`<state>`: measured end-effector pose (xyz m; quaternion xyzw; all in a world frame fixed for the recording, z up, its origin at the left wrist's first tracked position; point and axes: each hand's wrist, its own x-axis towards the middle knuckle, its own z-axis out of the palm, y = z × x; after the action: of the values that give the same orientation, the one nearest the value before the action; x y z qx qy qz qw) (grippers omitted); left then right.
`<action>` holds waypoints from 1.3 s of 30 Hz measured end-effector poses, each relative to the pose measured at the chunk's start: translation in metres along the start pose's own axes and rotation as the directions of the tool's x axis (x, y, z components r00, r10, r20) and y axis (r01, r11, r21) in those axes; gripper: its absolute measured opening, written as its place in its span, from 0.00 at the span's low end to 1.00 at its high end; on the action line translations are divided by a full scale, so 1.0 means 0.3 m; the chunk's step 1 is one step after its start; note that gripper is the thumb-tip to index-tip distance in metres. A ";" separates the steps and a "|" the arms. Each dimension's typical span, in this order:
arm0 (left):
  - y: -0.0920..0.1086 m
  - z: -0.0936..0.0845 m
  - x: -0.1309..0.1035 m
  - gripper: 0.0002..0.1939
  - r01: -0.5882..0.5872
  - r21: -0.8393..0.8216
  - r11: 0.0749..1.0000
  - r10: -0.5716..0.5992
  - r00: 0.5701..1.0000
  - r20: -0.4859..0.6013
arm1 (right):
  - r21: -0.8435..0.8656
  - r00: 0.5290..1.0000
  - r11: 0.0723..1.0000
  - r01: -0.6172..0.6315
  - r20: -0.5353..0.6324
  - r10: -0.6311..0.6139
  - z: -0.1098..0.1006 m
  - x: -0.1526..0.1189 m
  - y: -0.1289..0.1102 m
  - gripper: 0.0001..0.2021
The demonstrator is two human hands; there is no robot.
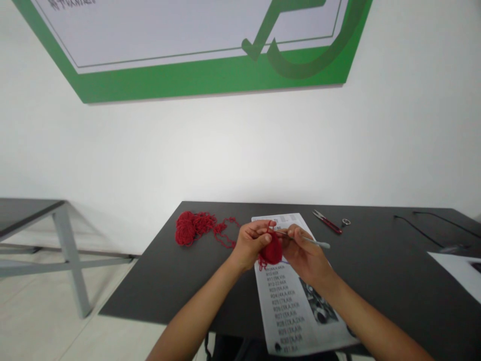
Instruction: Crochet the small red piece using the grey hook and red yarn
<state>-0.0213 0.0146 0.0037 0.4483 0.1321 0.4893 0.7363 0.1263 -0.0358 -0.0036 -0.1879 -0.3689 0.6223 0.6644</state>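
Note:
A small red crocheted piece (273,250) is held up above a printed pattern sheet (280,306). My left hand (250,244) pinches its left side, with a strand of red yarn passing over the fingers. In my right hand (305,253) is a crochet hook (317,243) with a pale grey handle; its thin shaft points left to the top of the piece. The hook's tip is too small to make out. Loose red yarn (225,233) trails from a tangled red ball (187,228) on the table to my left hand.
Red-handled scissors (330,224) with a ring lie at the back of the dark table (376,260). Dark eyeglasses or cords (419,228) and another sheet (458,271) are at the right. A second table (28,213) stands at the left, and a green-bordered board (210,75) hangs on the wall.

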 end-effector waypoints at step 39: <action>-0.011 0.003 -0.008 0.16 -0.227 0.767 0.600 0.364 0.931 -0.009 | -0.836 0.767 0.131 0.534 0.413 -0.491 -0.058 -0.024 -0.008 0.06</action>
<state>-0.0198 0.0117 0.0012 0.6869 0.3071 0.5398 0.3774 0.1409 -0.0397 -0.0150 -0.3787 -0.7049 0.0368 0.5986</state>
